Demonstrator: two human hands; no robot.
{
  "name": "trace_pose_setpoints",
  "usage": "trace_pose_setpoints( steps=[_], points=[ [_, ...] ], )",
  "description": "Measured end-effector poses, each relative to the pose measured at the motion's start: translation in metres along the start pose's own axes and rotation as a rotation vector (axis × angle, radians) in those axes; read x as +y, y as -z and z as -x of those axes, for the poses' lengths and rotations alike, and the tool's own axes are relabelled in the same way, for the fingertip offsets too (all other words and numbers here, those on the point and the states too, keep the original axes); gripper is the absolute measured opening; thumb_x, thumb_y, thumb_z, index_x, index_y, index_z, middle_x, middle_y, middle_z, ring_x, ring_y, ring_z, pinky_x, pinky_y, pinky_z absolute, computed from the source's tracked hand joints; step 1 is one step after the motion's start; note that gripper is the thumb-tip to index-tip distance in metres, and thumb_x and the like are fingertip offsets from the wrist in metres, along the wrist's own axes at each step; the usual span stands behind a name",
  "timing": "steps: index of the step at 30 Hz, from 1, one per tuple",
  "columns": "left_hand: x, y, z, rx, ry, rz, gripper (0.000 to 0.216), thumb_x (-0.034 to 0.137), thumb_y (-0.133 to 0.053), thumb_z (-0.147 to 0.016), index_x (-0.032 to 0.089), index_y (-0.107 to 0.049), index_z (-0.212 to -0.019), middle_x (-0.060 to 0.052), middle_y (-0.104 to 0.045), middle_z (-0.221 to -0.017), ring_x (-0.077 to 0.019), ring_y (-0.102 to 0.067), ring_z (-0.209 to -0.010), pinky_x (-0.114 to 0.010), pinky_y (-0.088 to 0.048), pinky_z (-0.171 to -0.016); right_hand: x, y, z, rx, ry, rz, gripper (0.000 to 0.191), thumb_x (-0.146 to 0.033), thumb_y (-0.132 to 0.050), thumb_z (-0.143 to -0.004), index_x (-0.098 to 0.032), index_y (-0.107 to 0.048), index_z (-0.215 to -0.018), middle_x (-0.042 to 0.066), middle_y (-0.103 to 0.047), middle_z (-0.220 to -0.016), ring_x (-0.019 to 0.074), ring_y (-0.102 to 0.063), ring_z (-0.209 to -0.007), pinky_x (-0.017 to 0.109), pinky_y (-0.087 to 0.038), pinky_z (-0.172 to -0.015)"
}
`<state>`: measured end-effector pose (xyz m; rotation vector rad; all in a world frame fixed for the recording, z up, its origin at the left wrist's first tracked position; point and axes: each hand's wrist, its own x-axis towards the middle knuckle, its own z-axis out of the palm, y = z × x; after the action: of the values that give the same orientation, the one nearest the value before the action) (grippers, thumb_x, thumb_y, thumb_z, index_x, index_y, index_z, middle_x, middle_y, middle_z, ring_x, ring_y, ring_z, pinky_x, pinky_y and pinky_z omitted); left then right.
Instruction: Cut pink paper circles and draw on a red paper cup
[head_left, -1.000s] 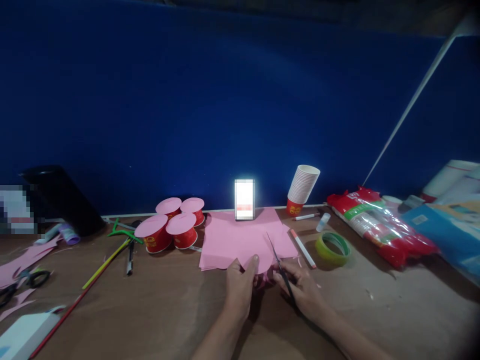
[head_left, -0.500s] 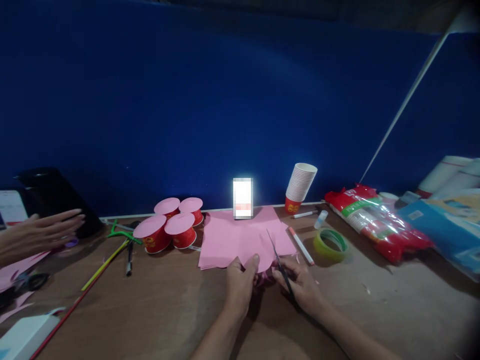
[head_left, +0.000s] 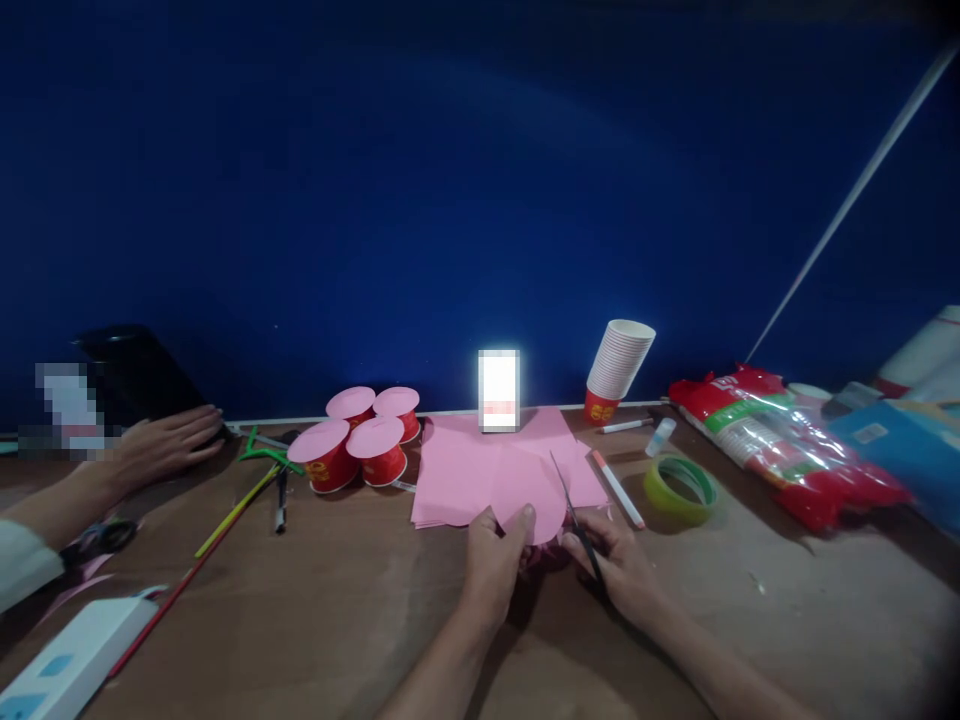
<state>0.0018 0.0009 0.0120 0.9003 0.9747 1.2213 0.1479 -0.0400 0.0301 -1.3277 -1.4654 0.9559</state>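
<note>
My left hand (head_left: 496, 560) pinches a round-edged piece of pink paper (head_left: 529, 495) between thumb and fingers. In my right hand (head_left: 619, 570) is a pair of scissors (head_left: 577, 515), its blades pointing up and away beside the paper's right edge. Whether the blades are parted is hard to tell. Under and behind the round piece lies a stack of pink paper sheets (head_left: 450, 470). Pink scraps hang below the paper between my hands, partly in shadow.
Left stand several red paper cups (head_left: 386, 468) topped with pink discs. A stack of paper cups (head_left: 621, 362), a marker (head_left: 619, 490), green tape (head_left: 681, 490) and a red plastic pack (head_left: 780, 440) lie right. A co-worker's hand (head_left: 169, 440) rests near a black object (head_left: 146, 370).
The view has turned slightly left, so things appear shifted right. The co-worker's hand has come down beside the black object. My hands keep the paper and scissors in nearly the same pose.
</note>
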Motion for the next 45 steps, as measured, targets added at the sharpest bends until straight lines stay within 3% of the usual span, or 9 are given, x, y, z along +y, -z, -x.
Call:
trace_pose_setpoints(
  steps=[6, 10, 12, 16, 22, 25, 34, 45],
  points=[
    [-0.003, 0.000, -0.002, 0.084, 0.003, 0.000, 0.032, 0.042, -0.072, -0.065, 0.012, -0.064, -0.075, 0.004, -0.056, -0.056, -0.0046, -0.036, -0.043, -0.018, -0.031, -0.042, 0.014, 0.001, 0.002, -0.005, -0.050, -0.003, 0.026, -0.041, -0.059, -0.082, -0.017, -0.063, -0.090, -0.005, -0.044, -0.057, 0.0088, -0.039, -0.047, 0.020, -0.032, -0.043],
    [0.001, -0.001, -0.002, 0.129, -0.010, 0.074, 0.034, 0.044, -0.073, -0.063, 0.014, -0.058, -0.067, 0.009, -0.044, -0.047, -0.0032, -0.030, -0.039, -0.017, -0.025, -0.038, 0.019, -0.001, 0.004, -0.023, -0.088, -0.072, 0.024, -0.041, -0.058, -0.084, -0.017, -0.061, -0.085, -0.006, -0.040, -0.055, 0.0077, -0.037, -0.046, 0.019, -0.030, -0.042],
    [0.004, -0.002, -0.002, 0.119, 0.007, 0.114, 0.035, 0.045, -0.073, -0.063, 0.015, -0.056, -0.067, 0.009, -0.042, -0.047, -0.0030, -0.029, -0.038, -0.017, -0.023, -0.037, 0.019, -0.002, 0.004, -0.030, -0.093, -0.099, 0.024, -0.041, -0.058, -0.083, -0.017, -0.061, -0.082, -0.006, -0.039, -0.055, 0.0075, -0.037, -0.046, 0.019, -0.030, -0.042],
    [0.006, -0.002, -0.002, 0.086, 0.042, 0.138, 0.038, 0.041, -0.079, -0.057, 0.013, -0.061, -0.076, 0.006, -0.053, -0.056, -0.0032, -0.036, -0.042, -0.017, -0.028, -0.039, 0.018, -0.003, 0.004, -0.036, -0.091, -0.111, 0.025, -0.042, -0.059, -0.083, -0.017, -0.059, -0.082, -0.006, -0.040, -0.056, 0.0072, -0.036, -0.046, 0.019, -0.029, -0.041],
    [0.003, 0.000, -0.003, 0.074, 0.038, 0.135, 0.037, 0.041, -0.078, -0.058, 0.012, -0.059, -0.069, 0.008, -0.043, -0.047, -0.0031, -0.030, -0.041, -0.017, -0.024, -0.039, 0.023, -0.004, 0.004, -0.031, -0.084, -0.093, 0.023, -0.040, -0.058, -0.084, -0.018, -0.056, -0.077, -0.006, -0.038, -0.057, 0.0072, -0.034, -0.047, 0.019, -0.027, -0.042],
    [0.003, 0.000, -0.003, 0.078, 0.051, 0.160, 0.039, 0.041, -0.079, -0.057, 0.011, -0.061, -0.075, 0.006, -0.048, -0.051, -0.0028, -0.030, -0.042, -0.017, -0.023, -0.039, 0.025, -0.004, 0.004, -0.027, -0.070, -0.086, 0.023, -0.039, -0.057, -0.084, -0.018, -0.056, -0.074, -0.005, -0.039, -0.057, 0.0077, -0.034, -0.048, 0.019, -0.028, -0.043],
    [0.001, 0.002, -0.005, 0.100, 0.063, 0.161, 0.042, 0.042, -0.078, -0.056, 0.010, -0.062, -0.077, 0.005, -0.049, -0.054, -0.0029, -0.031, -0.044, -0.017, -0.025, -0.039, 0.029, -0.005, 0.003, -0.003, -0.109, -0.117, 0.023, -0.038, -0.056, -0.085, -0.018, -0.061, -0.095, -0.005, -0.043, -0.058, 0.0084, -0.039, -0.049, 0.019, -0.030, -0.043],
    [0.006, 0.001, -0.003, 0.141, 0.088, 0.074, 0.042, 0.047, -0.077, -0.056, 0.015, -0.052, -0.067, 0.008, -0.042, -0.046, -0.0033, -0.033, -0.039, -0.016, -0.027, -0.037, 0.007, -0.007, 0.003, 0.018, 0.134, 0.011, 0.018, -0.031, -0.057, -0.085, -0.018, -0.060, -0.098, 0.000, -0.056, -0.076, 0.0129, -0.051, -0.067, 0.022, -0.043, -0.061]
  ],
)
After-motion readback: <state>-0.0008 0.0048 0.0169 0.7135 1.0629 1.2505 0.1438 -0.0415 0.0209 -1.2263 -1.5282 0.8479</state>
